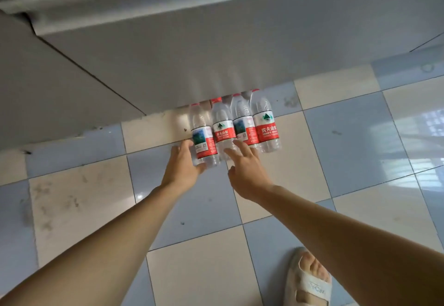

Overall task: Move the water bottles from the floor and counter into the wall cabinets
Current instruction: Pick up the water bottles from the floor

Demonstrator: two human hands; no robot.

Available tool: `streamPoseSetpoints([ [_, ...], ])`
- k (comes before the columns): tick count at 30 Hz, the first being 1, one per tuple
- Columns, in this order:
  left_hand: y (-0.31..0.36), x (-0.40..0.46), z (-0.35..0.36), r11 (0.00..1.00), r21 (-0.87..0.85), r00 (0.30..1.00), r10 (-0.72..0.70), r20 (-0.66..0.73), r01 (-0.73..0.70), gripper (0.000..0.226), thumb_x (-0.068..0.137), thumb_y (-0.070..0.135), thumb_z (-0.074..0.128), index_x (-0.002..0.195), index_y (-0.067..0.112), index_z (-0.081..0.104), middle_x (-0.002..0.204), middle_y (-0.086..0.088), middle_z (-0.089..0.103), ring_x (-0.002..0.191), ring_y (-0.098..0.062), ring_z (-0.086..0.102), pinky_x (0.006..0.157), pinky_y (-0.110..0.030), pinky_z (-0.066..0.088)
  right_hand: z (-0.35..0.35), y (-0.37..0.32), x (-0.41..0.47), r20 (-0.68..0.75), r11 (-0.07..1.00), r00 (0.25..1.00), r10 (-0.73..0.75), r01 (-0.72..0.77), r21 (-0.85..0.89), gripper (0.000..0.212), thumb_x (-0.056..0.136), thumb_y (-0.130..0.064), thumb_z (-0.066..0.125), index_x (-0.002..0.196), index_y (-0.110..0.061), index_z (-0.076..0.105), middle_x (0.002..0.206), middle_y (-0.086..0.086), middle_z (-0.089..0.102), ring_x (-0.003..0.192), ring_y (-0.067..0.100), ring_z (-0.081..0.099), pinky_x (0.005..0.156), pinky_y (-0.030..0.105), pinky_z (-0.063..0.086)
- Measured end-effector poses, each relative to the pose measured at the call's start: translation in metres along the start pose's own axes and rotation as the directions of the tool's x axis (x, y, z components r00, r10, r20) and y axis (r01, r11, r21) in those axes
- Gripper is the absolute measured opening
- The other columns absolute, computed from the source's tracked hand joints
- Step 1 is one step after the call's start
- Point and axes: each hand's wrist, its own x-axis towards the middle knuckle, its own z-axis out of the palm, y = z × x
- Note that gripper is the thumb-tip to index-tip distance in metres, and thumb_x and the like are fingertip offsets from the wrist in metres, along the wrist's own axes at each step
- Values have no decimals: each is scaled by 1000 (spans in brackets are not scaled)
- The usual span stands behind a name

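Clear plastic red-labelled water bottles [236,125] are clustered upright on the checkered floor [348,137] against the grey cabinet base [192,53]. The leftmost bottle [204,142] is wrapped by the left hand [183,164]; the right hand [245,168] is spread, empty. No bottles are seen stored.

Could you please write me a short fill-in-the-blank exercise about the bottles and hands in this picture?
1. The water bottles stand in a row on the tiled ____.
2. Their labels are mostly white and ____.
3. The left hand wraps the ____most bottle in the front row.
4. The right hand reaches toward the row with its fingers ____, gripping nothing.

Missing words: floor; red; left; spread
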Motion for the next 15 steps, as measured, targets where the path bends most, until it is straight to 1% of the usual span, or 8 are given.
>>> streamPoseSetpoints([
  [2,-10,11,14,1000,-13,1000,6,-1,-6,83,81,33,83,149,22,36,143,-11,42,128,-32,52,99,-42,45,17,7,15,6,1000,1000,-16,17,-1,69,90,-3,52,152,-28,37,165,-4,16,146,30,14,117,49,30],
  [4,-17,22,25,999,-34,1000,16,0,-16,92,80,36,83,154,29,28,139,-11,44,124,-33,54,97,-42,46,31,14,28,13,1000,1000,-9,9,1,73,89,-3,53,153,-32,32,167,-6,9,149,32,11,117,49,30],
  [6,-21,32,32,996,-84,999,36,-5,-36,95,81,36,83,155,37,24,134,-10,50,116,-31,59,95,-43,52,42,20,36,22,1000,1000,8,-8,16,78,88,-2,53,155,-34,27,168,-8,3,151,31,7,119,49,27],
  [8,-23,40,39,983,-173,998,58,-16,-60,92,84,30,81,155,39,23,133,-6,57,114,-27,63,94,-44,55,51,24,39,6,999,1000,18,-18,36,83,84,0,52,156,-33,26,168,-8,0,152,28,4,121,45,22],
  [10,-25,46,46,963,-262,998,62,-20,-65,89,88,26,78,157,37,23,134,-3,61,115,-23,64,97,-42,54,59,25,37,-41,998,999,25,-23,57,86,79,1,51,155,-31,29,168,-7,2,151,26,6,121,41,22],
  [12,-28,50,50,943,-329,999,47,-8,-47,89,89,22,77,157,38,22,136,-1,62,118,-21,63,99,-41,53,65,23,36,-87,997,996,33,-27,69,84,77,0,52,154,-28,34,166,-5,9,148,29,12,120,42,26],
  [13,-31,52,51,933,-358,999,36,5,-32,89,88,19,78,156,39,23,136,0,62,117,-20,63,97,-37,54,67,23,34,-101,998,994,30,-23,67,82,77,-1,53,152,-28,37,166,-4,12,146,30,16,118,43,29],
  [15,-38,49,49,916,-401,999,18,37,-1,92,85,15,81,154,42,26,131,2,64,112,-15,64,85,-23,53,70,23,30,-103,999,995,-14,18,35,78,79,-3,54,151,-28,40,164,-4,19,143,30,22,115,42,33],
])
